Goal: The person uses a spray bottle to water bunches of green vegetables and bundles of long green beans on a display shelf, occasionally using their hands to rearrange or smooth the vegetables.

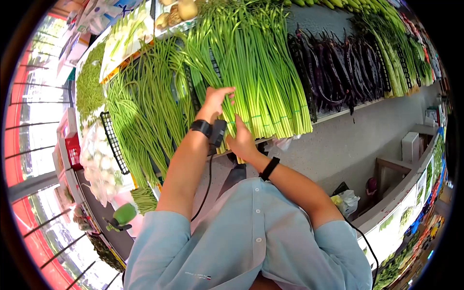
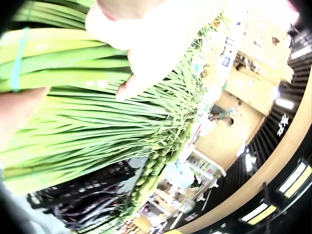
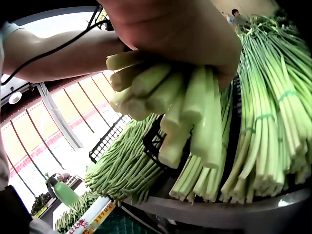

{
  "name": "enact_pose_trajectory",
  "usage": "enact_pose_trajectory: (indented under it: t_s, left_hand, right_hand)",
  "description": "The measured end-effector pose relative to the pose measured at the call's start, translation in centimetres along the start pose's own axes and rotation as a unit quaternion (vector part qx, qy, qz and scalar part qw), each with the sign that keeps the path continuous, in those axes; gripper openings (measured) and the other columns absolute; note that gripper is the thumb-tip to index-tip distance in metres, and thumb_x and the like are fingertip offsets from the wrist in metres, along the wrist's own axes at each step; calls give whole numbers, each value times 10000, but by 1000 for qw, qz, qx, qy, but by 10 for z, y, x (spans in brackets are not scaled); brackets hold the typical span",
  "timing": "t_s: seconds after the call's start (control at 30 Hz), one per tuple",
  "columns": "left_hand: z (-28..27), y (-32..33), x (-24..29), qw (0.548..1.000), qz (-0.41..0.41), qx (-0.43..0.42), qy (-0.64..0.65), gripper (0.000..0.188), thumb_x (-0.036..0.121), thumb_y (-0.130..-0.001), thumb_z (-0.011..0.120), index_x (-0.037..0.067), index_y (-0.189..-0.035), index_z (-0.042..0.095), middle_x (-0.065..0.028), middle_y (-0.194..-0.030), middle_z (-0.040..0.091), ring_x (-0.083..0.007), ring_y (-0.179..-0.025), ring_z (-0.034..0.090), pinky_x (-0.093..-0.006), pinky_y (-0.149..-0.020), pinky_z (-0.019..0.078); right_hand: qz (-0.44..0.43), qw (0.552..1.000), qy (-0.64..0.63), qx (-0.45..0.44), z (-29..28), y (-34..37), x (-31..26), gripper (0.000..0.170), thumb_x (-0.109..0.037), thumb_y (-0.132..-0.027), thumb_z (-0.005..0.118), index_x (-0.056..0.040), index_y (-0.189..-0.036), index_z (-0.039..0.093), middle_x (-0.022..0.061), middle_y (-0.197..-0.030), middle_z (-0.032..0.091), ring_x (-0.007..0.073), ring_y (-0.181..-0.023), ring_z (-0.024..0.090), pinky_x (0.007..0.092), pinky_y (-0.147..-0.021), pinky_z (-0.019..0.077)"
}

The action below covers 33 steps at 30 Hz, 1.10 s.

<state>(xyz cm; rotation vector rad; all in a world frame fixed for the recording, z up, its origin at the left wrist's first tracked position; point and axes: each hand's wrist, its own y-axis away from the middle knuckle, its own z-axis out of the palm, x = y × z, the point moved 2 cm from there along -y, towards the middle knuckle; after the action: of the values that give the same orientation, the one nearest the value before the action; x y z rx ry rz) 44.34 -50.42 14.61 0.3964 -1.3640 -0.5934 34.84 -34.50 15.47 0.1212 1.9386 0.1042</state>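
Observation:
A bunch of long, flat green stalks (image 2: pixel 68 63), bound with a teal band, lies between both hands. My left hand (image 1: pixel 212 104) grips it on the leafy side, thumb and fingers on either side in the left wrist view. Nearer the thick, pale cut ends (image 3: pixel 161 97), my right hand (image 1: pixel 244 144) holds the same bunch, with its thumb pointing up along it. Part of that grip is hidden behind the palm in the right wrist view. Similar banded bunches (image 1: pixel 270 96) lie side by side right beyond the hands.
Long beans (image 1: pixel 145 96) fill the display on the left, beside a black crate (image 1: pixel 114 142). Dark purple eggplants (image 1: pixel 338 72) lie to the right. A green spray bottle (image 1: pixel 124 214) and bagged white radishes (image 1: pixel 101 162) sit at the lower left. The stand's front edge (image 3: pixel 243 210) runs below the bunches.

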Motion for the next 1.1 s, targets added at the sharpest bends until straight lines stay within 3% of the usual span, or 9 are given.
enact_pose_trajectory:
  t_s: [0.13, 0.2, 0.5, 0.6, 0.67, 0.7, 0.87, 0.93, 1.1]
  left_hand:
    - [-14, -37, 47, 983, 14, -65, 170, 89, 128, -835, 682, 63, -868, 631, -49, -700, 613, -180, -610, 598, -328, -561, 503]
    - [-21, -51, 89, 955, -12, -95, 281, 163, 61, -845, 676, 39, -969, 571, -8, -671, 576, -137, -560, 556, -279, -544, 496]
    - [-44, -147, 193, 989, 130, -59, 49, 157, 132, -881, 706, 31, -939, 602, -41, -666, 593, -161, -560, 580, -304, -520, 520]
    - [-42, -183, 163, 981, 151, -64, -99, 366, 242, -881, 725, -25, -1093, 591, -148, -939, 656, -251, -834, 662, -389, -668, 562]
    - [-41, -177, 146, 843, 184, 298, -408, 630, 334, -861, 741, -66, -1286, 503, -239, -1297, 536, -336, -1182, 557, -465, -888, 524]
    - [-43, -168, 139, 869, 224, 250, -363, 801, 383, -830, 761, -32, -1415, 404, -263, -1471, 364, -378, -1342, 405, -478, -1036, 438]
    - [-13, -53, 102, 809, 286, -73, -509, 508, 260, -893, 668, 38, -1328, 527, -190, -1425, 472, -350, -1306, 465, -452, -1076, 396]
    - [-6, -7, 66, 743, 211, -151, -617, 431, 262, -910, 639, 36, -1270, 566, -176, -1395, 509, -350, -1276, 495, -463, -1096, 374]
    - [-36, 34, -16, 516, 235, -271, -778, 965, 500, -779, 738, 118, -1524, 259, -112, -1596, 185, -319, -1484, 103, -475, -1222, 129]
  right_hand:
    - [-9, 997, 78, -23, -41, 9, -31, 733, -106, -798, 593, 31, -1451, 289, 313, -1310, 493, 470, -1122, 549, 461, -945, 465]
    - [-52, 992, 95, -58, -49, 15, -35, 766, -115, -793, 596, -6, -1467, 248, 311, -1240, 530, 480, -856, 611, 529, -745, 514]
    - [-70, 997, 1, -43, -1, 26, 21, 867, -111, -839, 580, -17, -1534, 71, 384, -1278, 467, 496, -1032, 555, 499, -855, 477]
    - [14, 998, 29, -56, 25, 12, 36, 847, -101, -843, 567, -12, -1532, 83, 370, -1254, 485, 500, -1023, 554, 515, -860, 476]
    - [72, 990, 94, -74, 40, 11, 59, 815, -82, -834, 566, 27, -1511, 126, 345, -1192, 527, 473, -949, 590, 512, -806, 500]
    - [86, 987, 108, -76, 43, 11, 63, 806, -83, -833, 570, 35, -1504, 138, 327, -1152, 555, 455, -904, 608, 492, -764, 515]
    - [40, 985, 163, -37, 27, 26, 62, 789, -112, -833, 589, 45, -1487, 176, 272, -1010, 634, 393, -789, 647, 446, -660, 538]
    - [130, 966, 158, -155, 5, 22, 49, 771, -149, -835, 599, 54, -1471, 213, 260, -953, 650, 377, -803, 652, 444, -661, 537]
    - [41, 969, 204, -131, 16, 31, 52, 851, -247, -795, 654, 76, -1455, 224, 269, -941, 646, 400, -815, 647, 467, -699, 528]
